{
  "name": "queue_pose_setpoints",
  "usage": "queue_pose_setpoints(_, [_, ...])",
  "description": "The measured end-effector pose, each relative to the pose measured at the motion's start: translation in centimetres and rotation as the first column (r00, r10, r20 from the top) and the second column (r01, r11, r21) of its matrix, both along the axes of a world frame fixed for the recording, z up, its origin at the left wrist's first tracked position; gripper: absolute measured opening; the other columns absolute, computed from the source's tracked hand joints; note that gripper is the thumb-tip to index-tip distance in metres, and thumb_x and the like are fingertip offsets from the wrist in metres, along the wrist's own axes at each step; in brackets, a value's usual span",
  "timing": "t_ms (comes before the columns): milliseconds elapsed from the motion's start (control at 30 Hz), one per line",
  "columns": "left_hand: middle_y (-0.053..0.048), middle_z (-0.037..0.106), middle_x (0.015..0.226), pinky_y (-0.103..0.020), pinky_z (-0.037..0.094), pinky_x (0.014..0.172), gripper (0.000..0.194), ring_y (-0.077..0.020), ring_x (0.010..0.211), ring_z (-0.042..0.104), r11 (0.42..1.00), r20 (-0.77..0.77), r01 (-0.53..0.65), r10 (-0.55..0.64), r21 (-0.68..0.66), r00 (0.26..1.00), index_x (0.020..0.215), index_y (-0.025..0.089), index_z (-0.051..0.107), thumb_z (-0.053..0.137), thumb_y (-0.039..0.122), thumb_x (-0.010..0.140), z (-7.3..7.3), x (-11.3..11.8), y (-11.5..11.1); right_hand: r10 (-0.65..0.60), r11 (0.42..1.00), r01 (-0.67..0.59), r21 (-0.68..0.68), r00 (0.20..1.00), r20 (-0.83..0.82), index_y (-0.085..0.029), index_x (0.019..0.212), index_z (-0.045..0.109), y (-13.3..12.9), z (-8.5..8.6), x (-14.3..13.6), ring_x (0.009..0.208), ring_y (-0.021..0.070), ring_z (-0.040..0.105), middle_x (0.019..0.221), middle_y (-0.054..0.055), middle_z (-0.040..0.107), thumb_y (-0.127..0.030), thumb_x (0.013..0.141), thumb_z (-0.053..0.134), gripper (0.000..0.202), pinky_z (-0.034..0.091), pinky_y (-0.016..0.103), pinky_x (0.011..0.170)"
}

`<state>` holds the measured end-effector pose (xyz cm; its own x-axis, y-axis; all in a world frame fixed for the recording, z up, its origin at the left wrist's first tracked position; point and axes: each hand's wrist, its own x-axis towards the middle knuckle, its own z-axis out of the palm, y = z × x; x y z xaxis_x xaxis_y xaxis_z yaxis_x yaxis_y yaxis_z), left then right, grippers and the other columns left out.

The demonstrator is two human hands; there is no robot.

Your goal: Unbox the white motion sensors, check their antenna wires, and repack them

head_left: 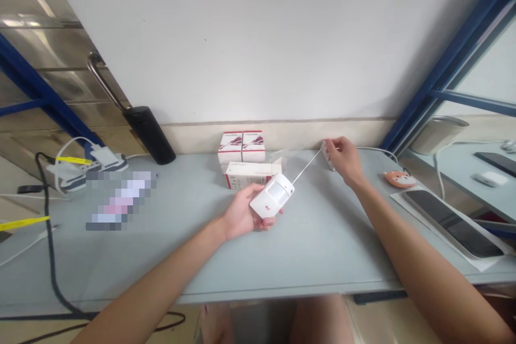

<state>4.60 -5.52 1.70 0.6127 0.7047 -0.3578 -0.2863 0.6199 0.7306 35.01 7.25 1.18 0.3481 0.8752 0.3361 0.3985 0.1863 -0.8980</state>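
A white motion sensor (272, 199) with a pale window and a small red mark rests tilted in my left hand (245, 212), the fingers closed around its lower side above the table. From its upper right corner a thin, straight antenna (308, 163) slants up to the right. The far tip is pinched between the thumb and fingers of my right hand (342, 158). A small white object (328, 161) shows just beside that hand, partly covered by it. Behind the sensor lies a white and red carton (245, 172) with an open flap, partly hidden by the sensor.
Strapped red and white boxes (242, 145) stand against the wall. A black cylinder (150, 134) and a power strip (92, 169) are at left, near a blurred-out phone-like shape (121, 201). On the right are an orange animal-shaped item (399, 178) and a dark-screened phone (453, 223).
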Motion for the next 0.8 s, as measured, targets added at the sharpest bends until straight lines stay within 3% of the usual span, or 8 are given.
queue_pose_setpoints(133, [-0.015, 0.071, 0.092, -0.028, 0.034, 0.056, 0.042, -0.0155, 0.055, 0.054, 0.997, -0.009, -0.064, 0.064, 0.032, 0.998, 0.116, 0.013, 0.065, 0.052, 0.047, 0.095, 0.0, 0.2, -0.3, 0.036, 0.998, -0.041, 0.041, 0.992, 0.117, -0.023, 0.088, 0.064, -0.8, 0.2, -1.2, 0.072, 0.0190, 0.060, 0.086, 0.004, 0.072, -0.053, 0.092, 0.063, 0.030, 0.045, 0.033, 0.071])
queue_pose_setpoints(300, [-0.014, 0.070, 0.089, -0.030, 0.036, 0.056, 0.040, -0.0171, 0.056, 0.056, 0.991, 0.033, -0.127, 0.125, 0.051, 0.992, 0.113, 0.012, 0.066, 0.051, 0.046, 0.097, 0.0, 0.5, -0.4, 0.240, 0.969, -0.247, 0.029, 0.958, 0.155, -0.023, 0.078, 0.058, -3.1, 1.0, -4.3, 0.068, 0.0177, 0.058, 0.073, 0.001, 0.066, -0.048, 0.094, 0.061, 0.029, 0.043, 0.031, 0.067])
queue_pose_setpoints(367, [-0.014, 0.069, 0.088, -0.030, 0.036, 0.057, 0.039, -0.0177, 0.055, 0.056, 0.984, 0.058, -0.164, 0.160, 0.065, 0.985, 0.113, 0.012, 0.066, 0.052, 0.045, 0.097, -0.1, 0.6, -0.4, 0.346, 0.937, -0.350, -0.007, 0.924, 0.165, -0.022, 0.076, 0.059, -4.2, 1.3, -5.6, 0.066, 0.0167, 0.056, 0.071, 0.001, 0.065, -0.049, 0.094, 0.062, 0.032, 0.042, 0.031, 0.065])
queue_pose_setpoints(533, [-0.015, 0.070, 0.089, -0.031, 0.037, 0.059, 0.040, -0.0191, 0.057, 0.057, 0.974, 0.083, -0.216, 0.210, 0.070, 0.974, 0.116, 0.012, 0.067, 0.052, 0.044, 0.098, -0.1, 0.5, -0.4, 0.608, 0.794, -0.600, -0.099, 0.782, 0.137, -0.020, 0.075, 0.064, -6.3, 1.2, -7.9, 0.066, 0.0148, 0.053, 0.073, 0.001, 0.067, -0.046, 0.093, 0.063, 0.031, 0.041, 0.030, 0.065])
queue_pose_setpoints(800, [-0.017, 0.071, 0.089, -0.030, 0.038, 0.059, 0.039, -0.0197, 0.057, 0.057, 0.970, 0.083, -0.237, 0.232, 0.056, 0.969, 0.118, 0.013, 0.065, 0.051, 0.044, 0.099, -0.1, 0.5, -0.6, 0.658, 0.752, -0.655, -0.071, 0.752, 0.025, -0.019, 0.077, 0.071, -6.3, 1.1, -7.9, 0.066, 0.0154, 0.055, 0.072, 0.002, 0.070, -0.038, 0.086, 0.069, 0.021, 0.043, 0.030, 0.066])
